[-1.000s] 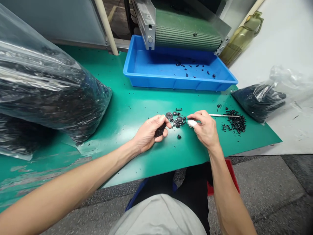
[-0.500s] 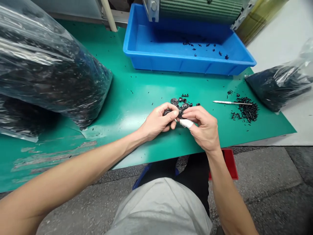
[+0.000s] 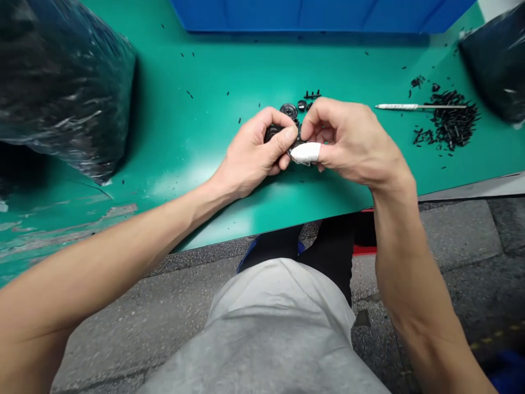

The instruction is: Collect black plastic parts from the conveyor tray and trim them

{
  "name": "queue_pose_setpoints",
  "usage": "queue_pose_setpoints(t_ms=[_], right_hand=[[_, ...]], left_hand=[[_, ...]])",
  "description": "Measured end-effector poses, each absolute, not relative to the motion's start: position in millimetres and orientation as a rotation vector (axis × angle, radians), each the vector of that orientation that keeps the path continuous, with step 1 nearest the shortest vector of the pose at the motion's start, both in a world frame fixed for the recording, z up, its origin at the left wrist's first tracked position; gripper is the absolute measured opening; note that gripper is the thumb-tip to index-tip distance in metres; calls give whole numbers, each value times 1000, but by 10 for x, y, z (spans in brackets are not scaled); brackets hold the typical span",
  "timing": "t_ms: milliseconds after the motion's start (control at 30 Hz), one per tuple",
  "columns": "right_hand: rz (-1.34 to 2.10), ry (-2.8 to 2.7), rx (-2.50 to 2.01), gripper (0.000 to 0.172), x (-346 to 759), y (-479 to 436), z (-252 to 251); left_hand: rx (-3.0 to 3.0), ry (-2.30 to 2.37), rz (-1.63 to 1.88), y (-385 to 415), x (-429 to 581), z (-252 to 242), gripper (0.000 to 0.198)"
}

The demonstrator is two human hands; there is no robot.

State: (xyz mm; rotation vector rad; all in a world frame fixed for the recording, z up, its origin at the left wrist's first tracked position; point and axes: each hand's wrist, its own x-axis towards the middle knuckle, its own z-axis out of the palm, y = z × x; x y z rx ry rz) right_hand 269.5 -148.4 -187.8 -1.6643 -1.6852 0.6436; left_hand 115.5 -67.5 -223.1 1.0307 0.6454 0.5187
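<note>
Glossy and matt surfaces

A glossy clear plastic bag (image 3: 61, 82) is creased; a green mat (image 3: 184, 71) is smooth; white tape (image 3: 305, 153) and small black plastic parts (image 3: 451, 123) look matt; a slim metal tool (image 3: 418, 106) is shiny.

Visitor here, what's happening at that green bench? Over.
Left hand gripping small black parts; right hand pinching at them, one finger taped. Black ring just beyond.

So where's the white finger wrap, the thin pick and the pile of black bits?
White finger wrap (image 3: 305, 152): head view, on the middle of the wrap.
Thin pick (image 3: 410, 106): head view, on its pale shaft.
Pile of black bits (image 3: 451, 125): head view, on the pile's thick middle.
</note>
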Motion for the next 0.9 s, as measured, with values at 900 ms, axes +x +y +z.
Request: queue_pose_setpoints(t_ms=[900], right_hand=[[143, -1694, -1795, 12, 2843, -1056, -1991]], left_hand=[[695, 664, 658, -489, 1147, -2142, 17]])
